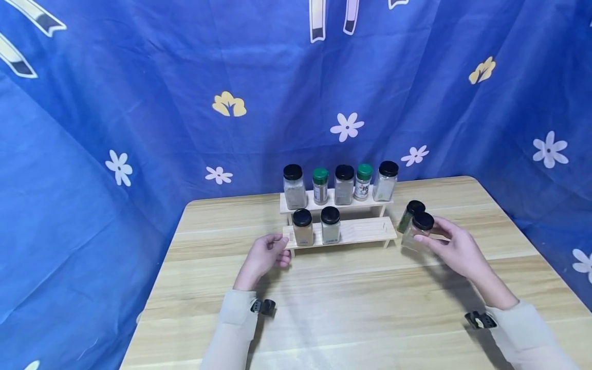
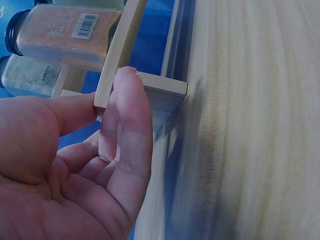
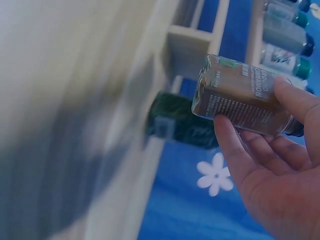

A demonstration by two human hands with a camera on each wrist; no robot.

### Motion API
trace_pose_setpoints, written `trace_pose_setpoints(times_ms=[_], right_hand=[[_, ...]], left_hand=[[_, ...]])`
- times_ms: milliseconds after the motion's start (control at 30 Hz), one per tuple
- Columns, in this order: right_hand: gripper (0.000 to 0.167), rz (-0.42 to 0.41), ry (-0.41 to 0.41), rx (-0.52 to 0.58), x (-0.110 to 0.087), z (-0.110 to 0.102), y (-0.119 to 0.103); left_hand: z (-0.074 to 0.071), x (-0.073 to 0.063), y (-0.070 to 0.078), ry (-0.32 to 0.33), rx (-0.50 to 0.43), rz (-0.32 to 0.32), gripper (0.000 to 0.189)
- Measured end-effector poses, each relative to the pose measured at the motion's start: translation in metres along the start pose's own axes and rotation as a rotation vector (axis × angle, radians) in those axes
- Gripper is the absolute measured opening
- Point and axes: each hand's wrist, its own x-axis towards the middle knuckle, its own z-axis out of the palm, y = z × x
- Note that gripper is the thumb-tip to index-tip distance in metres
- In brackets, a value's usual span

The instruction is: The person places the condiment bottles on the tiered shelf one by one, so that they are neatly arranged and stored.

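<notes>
My left hand (image 1: 264,255) pinches the left end of the lower board of a two-tier wooden rack (image 1: 361,231), thumb above and fingers below, as the left wrist view shows. On that board, near the hand, stands a black-lidded jar of orange-brown powder (image 1: 303,232), and beside it a jar with pale contents (image 1: 330,231). To the right of the rack, my right hand (image 1: 460,252) grips a ground cinnamon jar (image 3: 235,95) between thumb and fingers, tilted and held up off the table. Just behind it, a dark green jar (image 3: 172,120) stands on the table.
Along the upper tier stand several jars, among them a large black-lidded one (image 1: 294,190), a green-lidded shaker (image 1: 320,187) and a jar of white contents (image 1: 385,182). A blue patterned cloth (image 1: 277,103) hangs behind the wooden table (image 1: 333,308).
</notes>
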Motion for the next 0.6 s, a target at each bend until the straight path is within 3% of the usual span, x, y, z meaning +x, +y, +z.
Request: trace_pose_setpoints(times_ms=[267,433,600], right_hand=[[0.043,-0.046,-0.043,0.146,0.016,0.017,-0.032],[0.043,-0.046,-0.072,0.151,0.026,0.034,-0.045],[0.044,-0.076,-0.122,0.231,0.037,0.054,-0.053]], left_hand=[[0.000,0.000,0.001,0.001,-0.009,-0.010,0.052],[0.000,0.001,0.000,0.001,-0.008,-0.011,0.050],[0.000,0.000,0.000,0.008,-0.003,-0.018,0.048]])
